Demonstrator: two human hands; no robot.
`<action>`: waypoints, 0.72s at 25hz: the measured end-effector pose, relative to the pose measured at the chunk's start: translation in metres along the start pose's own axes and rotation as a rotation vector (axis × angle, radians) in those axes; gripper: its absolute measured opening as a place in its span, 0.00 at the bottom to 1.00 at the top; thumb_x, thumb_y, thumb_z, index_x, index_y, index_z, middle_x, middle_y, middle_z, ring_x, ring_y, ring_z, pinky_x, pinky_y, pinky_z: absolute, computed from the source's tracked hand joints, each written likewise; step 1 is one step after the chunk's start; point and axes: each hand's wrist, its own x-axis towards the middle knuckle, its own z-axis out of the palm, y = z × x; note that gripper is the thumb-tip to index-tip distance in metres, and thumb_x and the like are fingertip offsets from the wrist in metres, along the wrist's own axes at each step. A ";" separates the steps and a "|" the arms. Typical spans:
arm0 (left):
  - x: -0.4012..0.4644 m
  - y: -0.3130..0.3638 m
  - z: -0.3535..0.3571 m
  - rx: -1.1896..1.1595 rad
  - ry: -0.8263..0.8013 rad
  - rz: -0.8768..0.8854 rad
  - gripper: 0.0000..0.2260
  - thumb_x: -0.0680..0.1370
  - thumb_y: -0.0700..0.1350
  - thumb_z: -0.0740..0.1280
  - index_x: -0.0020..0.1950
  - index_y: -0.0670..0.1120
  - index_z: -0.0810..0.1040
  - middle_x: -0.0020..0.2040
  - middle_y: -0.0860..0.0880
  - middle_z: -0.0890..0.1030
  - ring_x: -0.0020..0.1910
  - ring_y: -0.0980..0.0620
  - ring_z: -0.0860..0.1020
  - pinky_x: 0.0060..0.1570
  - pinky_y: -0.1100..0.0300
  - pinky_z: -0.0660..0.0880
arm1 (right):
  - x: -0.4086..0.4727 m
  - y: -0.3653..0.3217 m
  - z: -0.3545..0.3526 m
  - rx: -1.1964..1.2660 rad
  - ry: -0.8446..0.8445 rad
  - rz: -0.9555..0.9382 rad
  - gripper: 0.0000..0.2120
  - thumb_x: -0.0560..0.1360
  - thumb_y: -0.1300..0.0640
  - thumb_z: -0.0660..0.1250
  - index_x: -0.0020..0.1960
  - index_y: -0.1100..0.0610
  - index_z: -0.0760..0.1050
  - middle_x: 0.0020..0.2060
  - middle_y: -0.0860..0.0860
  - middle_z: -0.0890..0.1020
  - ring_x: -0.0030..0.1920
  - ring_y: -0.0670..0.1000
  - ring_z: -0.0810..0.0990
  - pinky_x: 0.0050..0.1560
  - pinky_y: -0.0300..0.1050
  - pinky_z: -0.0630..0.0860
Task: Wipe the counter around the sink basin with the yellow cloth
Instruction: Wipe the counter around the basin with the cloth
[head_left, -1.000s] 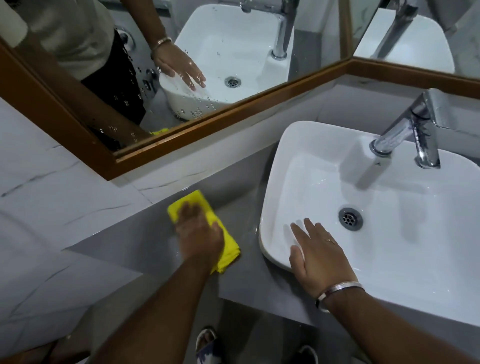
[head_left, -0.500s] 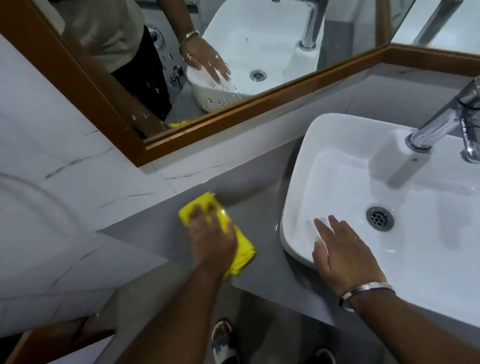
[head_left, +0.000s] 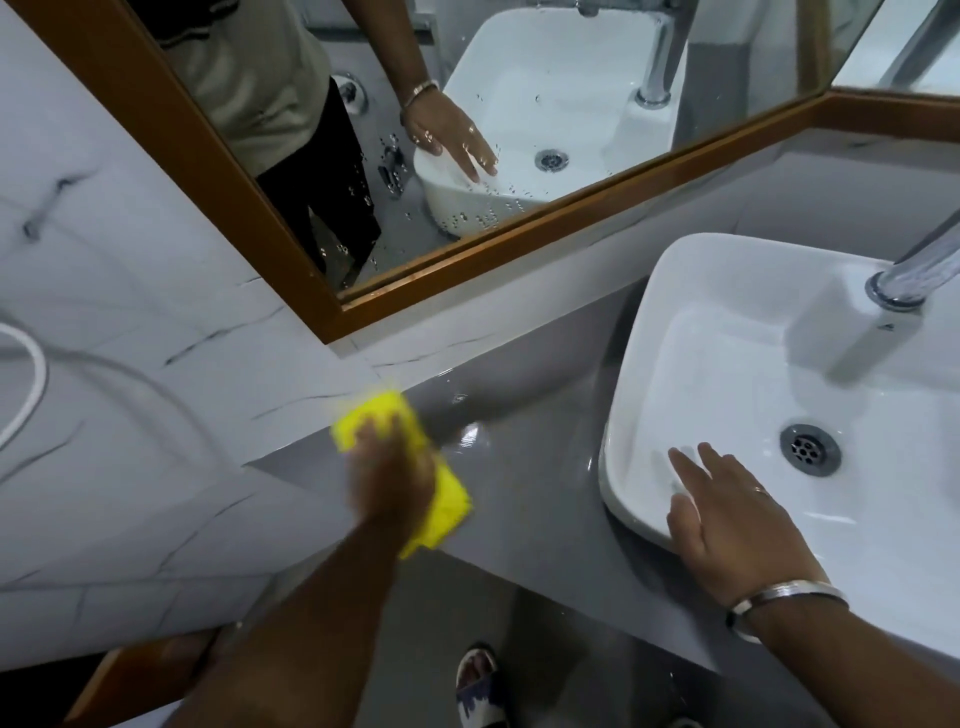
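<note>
A yellow cloth (head_left: 448, 503) lies flat on the grey counter (head_left: 524, 467), left of the white sink basin (head_left: 639, 364). My left hand (head_left: 389, 467) presses down on the cloth near the counter's left end and is blurred by motion. My right hand (head_left: 727, 509) rests with fingers spread on the basin's front left rim, a metal bangle (head_left: 784, 597) on its wrist. The counter shines wet between the cloth and the basin.
A chrome tap (head_left: 914, 275) stands at the basin's back right, and a drain (head_left: 809, 448) sits in its bowl. A wood-framed mirror (head_left: 467, 260) hangs above the counter. Marble wall (head_left: 130, 322) closes the left side. A sandalled foot (head_left: 480, 686) shows below.
My left hand has slid the cloth along the counter toward the left wall. My right hand has stayed on the basin rim. The view has shifted left.
</note>
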 end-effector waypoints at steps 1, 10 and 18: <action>0.006 -0.029 -0.010 0.018 -0.001 -0.194 0.31 0.76 0.57 0.57 0.74 0.42 0.64 0.72 0.32 0.65 0.71 0.32 0.64 0.68 0.41 0.63 | 0.001 0.000 0.000 -0.005 0.004 0.003 0.36 0.69 0.40 0.38 0.72 0.51 0.62 0.72 0.58 0.65 0.73 0.60 0.61 0.71 0.54 0.61; -0.054 0.059 0.006 0.045 -0.092 0.837 0.29 0.76 0.59 0.56 0.74 0.48 0.61 0.73 0.37 0.66 0.69 0.33 0.69 0.63 0.35 0.68 | 0.004 -0.001 0.002 -0.010 -0.021 -0.003 0.36 0.69 0.41 0.38 0.73 0.51 0.61 0.73 0.58 0.65 0.73 0.59 0.60 0.71 0.55 0.62; -0.082 0.087 -0.003 0.052 -0.161 0.996 0.33 0.72 0.60 0.58 0.72 0.42 0.67 0.72 0.35 0.68 0.69 0.33 0.69 0.64 0.36 0.70 | 0.002 -0.002 -0.003 -0.009 -0.032 -0.001 0.37 0.68 0.41 0.37 0.73 0.51 0.59 0.74 0.57 0.63 0.74 0.58 0.59 0.72 0.52 0.59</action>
